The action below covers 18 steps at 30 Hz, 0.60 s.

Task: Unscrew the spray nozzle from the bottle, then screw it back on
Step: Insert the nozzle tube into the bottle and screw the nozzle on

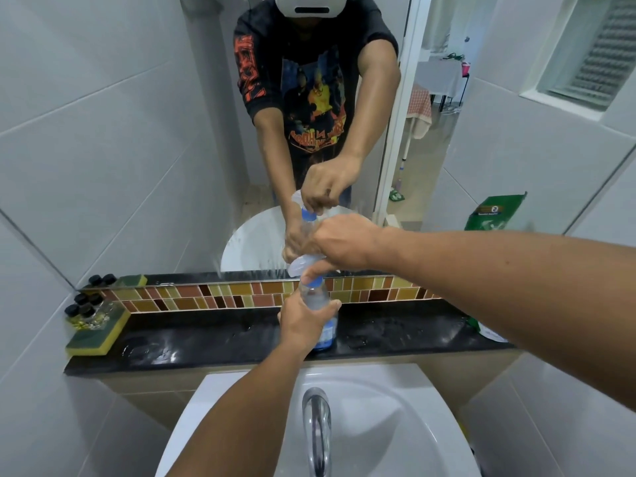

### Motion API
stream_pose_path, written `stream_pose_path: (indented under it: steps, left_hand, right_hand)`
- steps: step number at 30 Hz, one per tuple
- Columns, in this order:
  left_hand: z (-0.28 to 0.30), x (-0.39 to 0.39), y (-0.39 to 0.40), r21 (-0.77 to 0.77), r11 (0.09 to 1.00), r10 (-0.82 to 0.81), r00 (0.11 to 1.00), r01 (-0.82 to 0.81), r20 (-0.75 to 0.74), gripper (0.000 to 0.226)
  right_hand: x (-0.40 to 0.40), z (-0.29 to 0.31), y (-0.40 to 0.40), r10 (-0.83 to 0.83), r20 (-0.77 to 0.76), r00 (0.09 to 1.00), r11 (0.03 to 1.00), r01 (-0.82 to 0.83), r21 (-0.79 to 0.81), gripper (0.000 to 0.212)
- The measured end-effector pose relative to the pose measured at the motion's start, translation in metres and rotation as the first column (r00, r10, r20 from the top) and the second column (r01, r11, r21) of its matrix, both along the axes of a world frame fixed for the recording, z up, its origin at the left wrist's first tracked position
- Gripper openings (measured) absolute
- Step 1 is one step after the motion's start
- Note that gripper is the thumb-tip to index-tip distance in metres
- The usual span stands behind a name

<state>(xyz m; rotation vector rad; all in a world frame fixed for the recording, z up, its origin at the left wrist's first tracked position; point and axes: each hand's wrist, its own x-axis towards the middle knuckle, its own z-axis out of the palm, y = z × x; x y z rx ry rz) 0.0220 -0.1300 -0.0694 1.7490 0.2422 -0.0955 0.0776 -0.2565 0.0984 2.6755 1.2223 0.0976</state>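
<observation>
Fingers (pixel 311 275) around the spray nozzle (pixel 303 265), above the bottle (pixel 318 304)

Both arms bare, reaching fwd from bottom of view. Left forearm comes up from lower centre, wrist roughly straight. Left hand (pixel 303 325) wrapped round the clear bottle (pixel 318 304) at its upper body, fingers curled across the front, thumb side toward the viewer, back of hand facing camera. Right forearm enters from the right edge, angled down and left, wrist slightly bent. Right hand (pixel 344 241) sits above the left, closed over the spray nozzle (pixel 303 265), knuckles up; thumb and index fingertip pinch down at the blue collar. Hands stacked close, not touching.
</observation>
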Motion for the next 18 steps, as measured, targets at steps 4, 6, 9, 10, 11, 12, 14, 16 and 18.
stream_pose_path:
  steps: [4,6,9,10,11,12,14,16,18]
  left_hand:
    - [0.000,0.000,-0.001,0.011,1.000,0.014,1.000,-0.014,-0.003,0.040]
    - [0.001,0.000,-0.001,0.022,1.000,0.019,1.000,-0.018,-0.005,0.041]
    - [0.003,0.001,-0.002,0.052,0.999,0.012,1.000,-0.011,-0.014,0.045]
    - [0.003,0.001,-0.002,0.055,0.998,0.011,1.000,-0.010,-0.018,0.047]
    - [0.004,0.001,-0.002,0.055,0.998,0.011,1.000,-0.010,-0.018,0.048]
    - [0.004,0.000,-0.002,0.053,0.999,0.010,1.000,-0.009,-0.017,0.049]
    - [0.005,-0.001,-0.002,0.049,0.999,0.008,1.000,-0.007,-0.016,0.048]
    - [0.007,-0.002,-0.002,0.043,0.999,0.008,1.000,-0.007,-0.017,0.048]
    - [0.008,-0.003,-0.003,0.030,0.999,0.014,1.000,-0.013,-0.026,0.049]
  right_hand:
    - [-0.009,-0.009,0.000,-0.078,-0.133,0.988,0.964,0.109,0.243,0.053]
    - [-0.012,-0.009,0.003,-0.097,-0.168,0.981,0.951,0.141,0.274,0.054]
    - [-0.013,-0.010,0.005,-0.154,-0.183,0.971,0.940,0.201,0.275,0.054]
    - [-0.014,-0.010,0.006,-0.170,-0.185,0.968,0.939,0.216,0.269,0.054]
    - [-0.015,-0.010,0.006,-0.183,-0.187,0.965,0.937,0.229,0.265,0.054]
    - [-0.016,-0.010,0.007,-0.194,-0.191,0.962,0.935,0.241,0.261,0.053]
    - [-0.016,-0.008,0.007,-0.213,-0.217,0.953,0.935,0.264,0.238,0.052]
    - [-0.015,-0.004,0.002,-0.231,-0.312,0.922,0.938,0.296,0.179,0.051]
    - [-0.014,0.000,-0.006,-0.231,-0.400,0.887,0.946,0.301,0.121,0.045]
